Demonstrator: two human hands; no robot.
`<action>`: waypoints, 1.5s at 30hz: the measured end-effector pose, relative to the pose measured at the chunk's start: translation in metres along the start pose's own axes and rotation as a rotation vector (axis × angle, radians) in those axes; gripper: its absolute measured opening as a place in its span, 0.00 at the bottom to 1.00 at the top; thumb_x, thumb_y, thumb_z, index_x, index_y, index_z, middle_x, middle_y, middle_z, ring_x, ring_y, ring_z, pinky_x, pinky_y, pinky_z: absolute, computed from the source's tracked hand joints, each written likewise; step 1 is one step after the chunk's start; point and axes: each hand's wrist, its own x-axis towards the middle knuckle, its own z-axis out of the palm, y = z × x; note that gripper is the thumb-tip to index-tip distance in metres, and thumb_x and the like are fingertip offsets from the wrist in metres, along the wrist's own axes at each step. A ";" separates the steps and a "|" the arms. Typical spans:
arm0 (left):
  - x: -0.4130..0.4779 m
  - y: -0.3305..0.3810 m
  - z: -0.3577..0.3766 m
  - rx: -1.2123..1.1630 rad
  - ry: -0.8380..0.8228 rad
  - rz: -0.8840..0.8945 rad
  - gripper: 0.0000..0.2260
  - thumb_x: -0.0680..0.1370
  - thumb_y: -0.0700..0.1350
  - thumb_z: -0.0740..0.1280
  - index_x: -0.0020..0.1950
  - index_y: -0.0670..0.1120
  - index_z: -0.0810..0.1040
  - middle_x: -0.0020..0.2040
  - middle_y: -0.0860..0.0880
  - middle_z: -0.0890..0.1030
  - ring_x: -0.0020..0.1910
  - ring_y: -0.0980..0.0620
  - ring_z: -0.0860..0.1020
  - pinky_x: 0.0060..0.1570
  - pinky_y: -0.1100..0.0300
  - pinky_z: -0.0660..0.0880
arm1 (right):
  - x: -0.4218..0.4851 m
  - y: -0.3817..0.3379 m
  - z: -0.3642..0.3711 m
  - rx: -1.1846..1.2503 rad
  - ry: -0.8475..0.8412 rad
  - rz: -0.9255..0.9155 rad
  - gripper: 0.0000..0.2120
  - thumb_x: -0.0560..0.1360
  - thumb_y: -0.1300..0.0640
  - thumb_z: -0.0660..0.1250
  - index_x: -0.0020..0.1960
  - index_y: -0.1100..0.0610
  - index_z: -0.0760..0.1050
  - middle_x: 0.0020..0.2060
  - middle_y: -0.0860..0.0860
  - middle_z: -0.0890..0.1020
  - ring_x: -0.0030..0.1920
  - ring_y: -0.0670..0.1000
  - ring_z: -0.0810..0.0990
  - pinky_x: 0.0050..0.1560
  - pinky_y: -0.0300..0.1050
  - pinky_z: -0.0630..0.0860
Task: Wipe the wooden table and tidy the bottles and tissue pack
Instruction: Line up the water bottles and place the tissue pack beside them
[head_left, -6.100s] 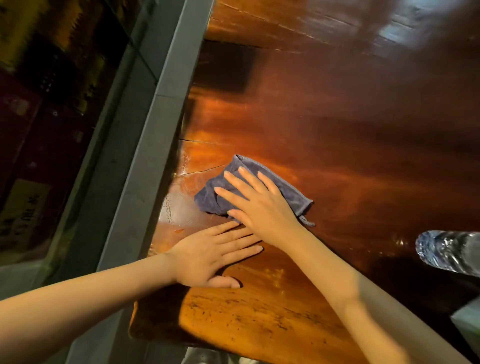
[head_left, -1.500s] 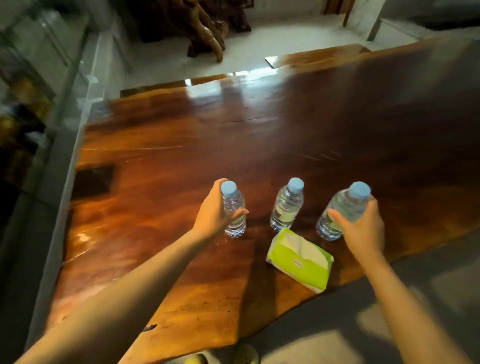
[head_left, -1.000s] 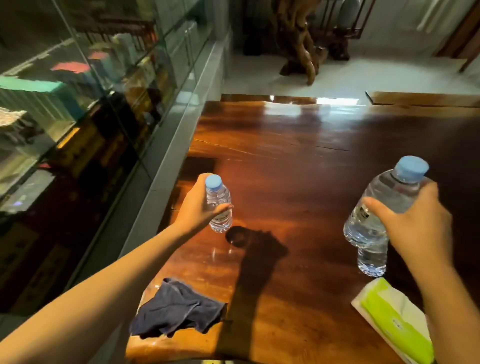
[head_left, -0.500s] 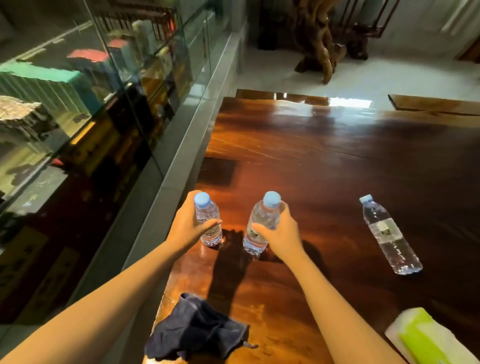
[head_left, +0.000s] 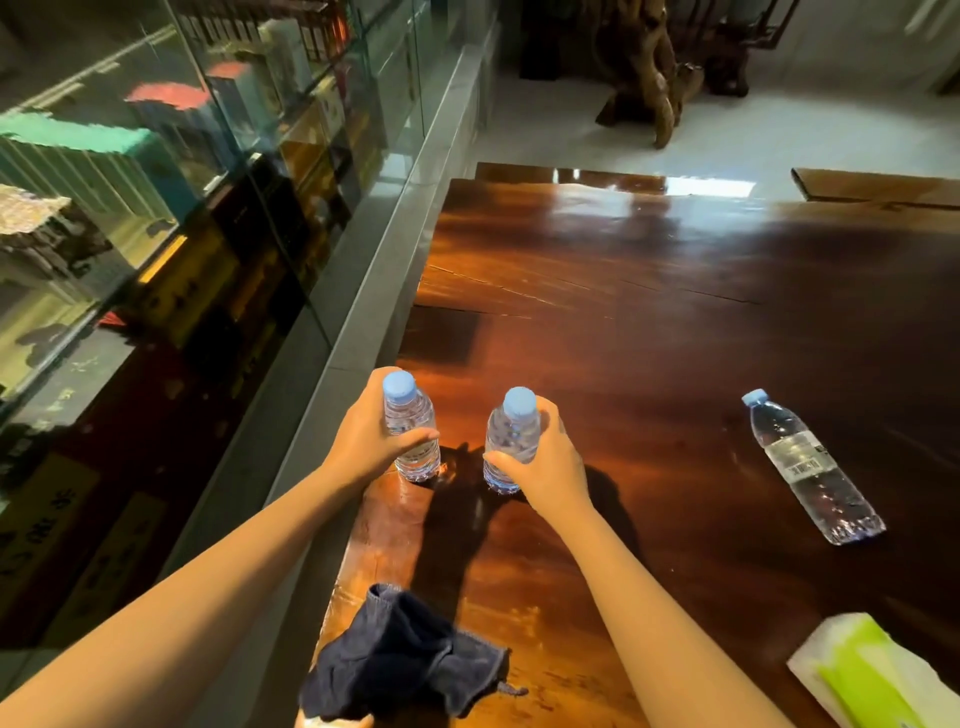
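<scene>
Head view, left hand: my left hand (head_left: 371, 441) is wrapped round the left bottle (head_left: 410, 434), thumb across its front, the bottle upright near the table's left edge.
Head view, right hand: my right hand (head_left: 545, 467) is clamped on the second bottle (head_left: 511, 441), also upright, just beside the first but apart from it.
Third bottle: the lying bottle (head_left: 810, 467) is on its side well off to my right, cap pointing away from me.
Tissue pack: the tissue pack (head_left: 878, 675) sits at the near right corner, partly cut off by the frame.
Cloth: the dark cloth (head_left: 400, 670) is bunched at the near left edge of the wooden table (head_left: 649, 322).
Stage, as I judge it: two bottles placed, one bottle and the pack left to gather.
Risk: the surface looks glossy, so a careless release could tip a bottle toward the left edge.
Risk: the lying bottle could roll if I nudge it.
Risk: the cloth overhangs the edge and may slide off.
</scene>
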 end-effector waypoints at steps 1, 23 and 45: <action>-0.002 0.000 0.000 -0.004 -0.003 0.003 0.30 0.64 0.46 0.79 0.59 0.52 0.66 0.53 0.52 0.76 0.50 0.49 0.77 0.51 0.52 0.76 | -0.001 0.002 0.000 0.016 0.004 0.005 0.35 0.63 0.46 0.75 0.63 0.41 0.60 0.54 0.40 0.73 0.52 0.46 0.74 0.51 0.44 0.73; -0.030 0.160 0.072 0.311 0.028 0.673 0.39 0.73 0.66 0.60 0.76 0.48 0.51 0.77 0.46 0.53 0.77 0.47 0.49 0.73 0.41 0.39 | -0.023 0.103 -0.182 -0.232 0.194 0.141 0.45 0.69 0.49 0.72 0.75 0.53 0.46 0.77 0.54 0.49 0.76 0.55 0.45 0.75 0.55 0.49; -0.131 0.222 0.430 0.684 -0.989 0.867 0.44 0.70 0.71 0.59 0.77 0.50 0.47 0.79 0.47 0.46 0.76 0.45 0.39 0.68 0.40 0.28 | -0.003 0.283 -0.347 -0.543 0.201 0.365 0.47 0.69 0.36 0.65 0.75 0.60 0.47 0.75 0.60 0.54 0.75 0.59 0.52 0.74 0.56 0.51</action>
